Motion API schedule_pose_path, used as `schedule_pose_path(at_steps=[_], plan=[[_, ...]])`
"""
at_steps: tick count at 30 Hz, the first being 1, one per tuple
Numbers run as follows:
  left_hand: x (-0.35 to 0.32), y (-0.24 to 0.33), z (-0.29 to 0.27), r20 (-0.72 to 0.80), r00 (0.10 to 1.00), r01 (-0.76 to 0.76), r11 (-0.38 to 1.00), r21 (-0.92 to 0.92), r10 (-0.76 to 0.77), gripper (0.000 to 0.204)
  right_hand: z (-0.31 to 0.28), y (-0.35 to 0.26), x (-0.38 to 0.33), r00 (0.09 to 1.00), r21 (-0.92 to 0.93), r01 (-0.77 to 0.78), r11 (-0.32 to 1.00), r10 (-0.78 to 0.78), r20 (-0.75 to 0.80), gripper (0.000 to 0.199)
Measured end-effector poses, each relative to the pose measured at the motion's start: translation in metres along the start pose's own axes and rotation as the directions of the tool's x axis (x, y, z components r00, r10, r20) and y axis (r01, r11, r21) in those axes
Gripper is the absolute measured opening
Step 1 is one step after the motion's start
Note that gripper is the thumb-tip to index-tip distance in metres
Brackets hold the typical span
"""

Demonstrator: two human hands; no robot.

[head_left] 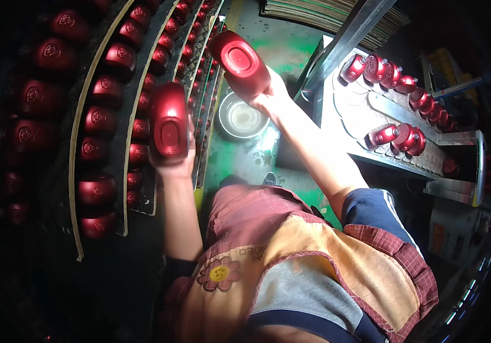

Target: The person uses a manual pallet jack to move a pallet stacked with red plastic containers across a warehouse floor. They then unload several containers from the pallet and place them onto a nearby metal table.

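Observation:
A glossy red bottle (169, 114) with an oval hollow in its base is in my left hand (175, 164), whose fingers wrap round it from below. It is held in front of the shelves on the left. Farther out and higher, my right hand (271, 94) grips a second red bottle (241, 64), its oval base turned toward me and its body tilted to the upper left. The fingers behind both bottles are mostly hidden. Rows of similar red bottles (99, 120) line the tiered shelves (82, 123) beside my left hand.
A round metal basin (243, 116) stands on the green-and-grey floor (257, 154) ahead. To the right, a brightly lit conveyor (360, 108) carries several red bottles (405, 139), with a metal post (345, 43) at its near side. Stacked flat boards (337, 20) lie at the far end.

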State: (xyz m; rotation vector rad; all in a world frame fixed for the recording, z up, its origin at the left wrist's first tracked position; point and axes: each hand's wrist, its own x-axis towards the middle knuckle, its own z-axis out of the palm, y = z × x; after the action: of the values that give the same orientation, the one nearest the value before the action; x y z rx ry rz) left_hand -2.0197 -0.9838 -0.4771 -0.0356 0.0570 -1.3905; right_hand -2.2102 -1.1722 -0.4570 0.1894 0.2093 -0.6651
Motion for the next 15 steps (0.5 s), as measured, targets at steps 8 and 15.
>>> schedule_pose_path(at_steps=[8,15], plan=[[0.151,0.002,-0.122,0.082,0.940,0.339,0.868,-0.364,-0.332,0.078,-0.028,-0.031,0.072,0.997,0.115,0.068,0.991,-0.072,0.032,0.045],[0.199,0.006,-0.146,0.013,0.886,0.405,0.760,-0.508,-0.463,0.071,-0.030,-0.048,0.092,0.998,0.080,0.067,0.994,-0.068,0.010,0.047]])
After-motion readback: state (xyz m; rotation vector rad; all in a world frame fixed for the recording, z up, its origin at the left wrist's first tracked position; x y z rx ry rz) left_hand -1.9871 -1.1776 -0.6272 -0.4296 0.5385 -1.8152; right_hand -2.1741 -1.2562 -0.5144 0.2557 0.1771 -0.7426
